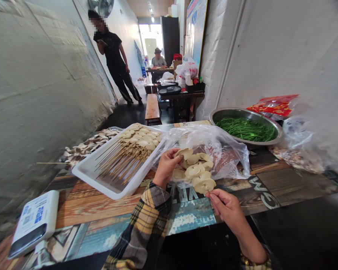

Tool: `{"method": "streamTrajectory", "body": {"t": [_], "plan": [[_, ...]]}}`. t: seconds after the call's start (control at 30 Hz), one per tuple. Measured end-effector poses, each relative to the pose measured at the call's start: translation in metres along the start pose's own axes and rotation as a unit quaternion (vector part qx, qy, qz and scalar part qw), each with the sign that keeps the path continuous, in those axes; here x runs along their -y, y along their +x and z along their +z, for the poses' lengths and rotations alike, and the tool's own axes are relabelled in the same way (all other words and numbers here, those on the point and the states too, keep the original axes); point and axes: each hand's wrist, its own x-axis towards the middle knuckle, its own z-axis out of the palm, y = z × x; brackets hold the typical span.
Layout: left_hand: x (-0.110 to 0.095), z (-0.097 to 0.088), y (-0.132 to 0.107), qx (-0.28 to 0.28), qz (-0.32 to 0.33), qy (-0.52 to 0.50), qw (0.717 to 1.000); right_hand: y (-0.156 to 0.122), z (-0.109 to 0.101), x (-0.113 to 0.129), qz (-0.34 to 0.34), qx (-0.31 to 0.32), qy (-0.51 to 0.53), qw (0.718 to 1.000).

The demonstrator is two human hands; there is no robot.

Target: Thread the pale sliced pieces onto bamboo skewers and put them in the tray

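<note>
My left hand (168, 165) is closed, thumb and fingers pinching a pale, cream-coloured round slice (185, 153) at the far end of a row of slices. My right hand (227, 206) pinches the near end of a skewer, just below the nearest folded slice (204, 182). Most of that skewer is hidden by the slices. Beneath and behind them lies a clear plastic bag (231, 153) with more pale slices partly visible inside. Left of my hands, a white plastic tray (112, 191) holds many finished skewers (122, 159), their slices toward the far end and sticks toward me.
Sliced mushrooms (87, 146) lie beyond the tray's left side. A steel bowl (246, 140) of green chives stands at the back right, beside plastic bags (298, 146). A white payment device (35, 221) sits front left. Further back are a bench (153, 107), a standing person (111, 52) and a seated person (158, 59).
</note>
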Motion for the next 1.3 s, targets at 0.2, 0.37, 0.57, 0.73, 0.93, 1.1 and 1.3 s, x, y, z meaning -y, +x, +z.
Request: {"method": "streamTrajectory", "body": {"t": [0.2, 0.37, 0.57, 0.73, 0.93, 1.1, 1.3], "plan": [[-0.0026, 0.002, -0.0017, 0.002, 0.013, 0.004, 1.0, 0.0002, 0.001, 0.0005, 0.003, 0.001, -0.005, 1.0], [-0.0067, 0.0045, -0.0043, -0.007, 0.014, 0.008, 1.0, 0.0021, 0.0022, 0.0017, -0.008, -0.009, -0.02, 1.0], [-0.0093, 0.0075, -0.0068, -0.003, 0.027, 0.048, 0.998, 0.0028, 0.0035, 0.003, -0.016, -0.011, -0.035, 0.999], [-0.006, 0.0076, -0.0057, -0.01, 0.027, 0.055, 0.998, 0.0023, 0.0045, 0.0039, -0.016, -0.018, -0.032, 0.999], [-0.0037, 0.0062, -0.0048, 0.002, 0.026, 0.06, 0.998, 0.0036, 0.0059, 0.0039, -0.023, -0.023, -0.032, 0.999], [-0.0063, 0.0085, -0.0063, 0.009, 0.023, 0.061, 0.998, 0.0049, 0.0075, 0.0065, -0.024, -0.033, -0.03, 0.999], [-0.0043, 0.01, -0.007, 0.031, -0.001, 0.052, 0.998, 0.0052, 0.0081, 0.0075, -0.025, -0.033, -0.034, 0.999]]}}
